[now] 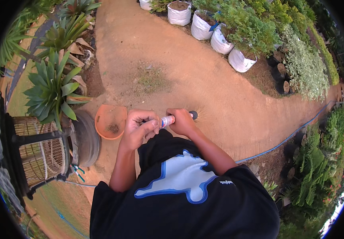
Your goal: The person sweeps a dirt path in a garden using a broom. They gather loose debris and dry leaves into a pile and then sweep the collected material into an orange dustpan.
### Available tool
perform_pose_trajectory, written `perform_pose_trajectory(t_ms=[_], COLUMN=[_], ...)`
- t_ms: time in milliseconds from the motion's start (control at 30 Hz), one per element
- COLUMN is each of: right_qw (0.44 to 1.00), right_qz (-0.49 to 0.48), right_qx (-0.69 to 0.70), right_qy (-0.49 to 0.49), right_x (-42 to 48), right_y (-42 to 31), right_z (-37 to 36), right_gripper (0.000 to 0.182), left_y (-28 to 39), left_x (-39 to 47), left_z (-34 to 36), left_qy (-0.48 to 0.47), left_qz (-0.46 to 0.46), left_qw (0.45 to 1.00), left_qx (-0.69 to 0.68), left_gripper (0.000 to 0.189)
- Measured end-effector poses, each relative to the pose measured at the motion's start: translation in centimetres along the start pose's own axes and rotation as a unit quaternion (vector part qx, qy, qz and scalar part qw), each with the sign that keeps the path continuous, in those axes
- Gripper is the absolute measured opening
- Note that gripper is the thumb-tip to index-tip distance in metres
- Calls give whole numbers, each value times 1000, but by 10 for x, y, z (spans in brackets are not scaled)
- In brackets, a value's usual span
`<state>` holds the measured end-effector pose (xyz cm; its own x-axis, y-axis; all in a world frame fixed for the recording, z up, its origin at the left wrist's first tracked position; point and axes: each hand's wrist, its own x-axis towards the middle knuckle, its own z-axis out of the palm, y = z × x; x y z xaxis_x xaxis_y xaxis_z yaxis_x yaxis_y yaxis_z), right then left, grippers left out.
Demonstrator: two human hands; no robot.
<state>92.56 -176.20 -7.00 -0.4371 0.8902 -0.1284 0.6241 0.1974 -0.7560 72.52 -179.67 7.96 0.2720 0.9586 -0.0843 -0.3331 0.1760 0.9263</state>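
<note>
In front of my body I hold a stick broom whose wrapped handle (168,120) bears coloured print. My left hand (140,128) curls around its upper end, thumb across the front. Further down, my right hand (180,120) grips the handle. Past that hand, the broom's dark binding (193,115) and fanned thin bristles (202,115) show against the ground. An orange dustpan (111,112) lies on the soil just left of my left hand, with a small heap of dark debris (112,128) inside.
Sandy ground (189,74) carries a patch of scattered debris (152,78) ahead. White grow bags (200,27) with shrubs line the upper right. Left stand a bromeliad (52,85), a round dark planter (86,139) and a wicker cage (40,155). A blue hose (282,142) crosses at right.
</note>
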Motion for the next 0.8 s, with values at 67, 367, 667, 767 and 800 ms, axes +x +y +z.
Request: perform_pose_trajectory(t_ms=[67,367,667,767,800], right_qw=[997,994,970,966,971], right_qz=[64,23,154,182,171], right_qx=[-35,-2,-27,-15,-1], right_qy=[-34,106,187,185,166], right_x=[5,47,41,48,54], right_y=[17,4,46,58,62], right_z=[9,38,15,30,35], right_gripper=[16,28,18,16,17], left_y=[-31,22,-14,-37,-37], left_x=[16,22,94,99,97], left_z=[-15,-7,-43,-59,-63], left_qy=[84,-4,-112,-31,-11], left_qz=[-14,34,-96,-62,-57], left_qw=[996,986,988,997,998], left_qx=[3,164,32,26,31], left_gripper=[36,35,36,35,35])
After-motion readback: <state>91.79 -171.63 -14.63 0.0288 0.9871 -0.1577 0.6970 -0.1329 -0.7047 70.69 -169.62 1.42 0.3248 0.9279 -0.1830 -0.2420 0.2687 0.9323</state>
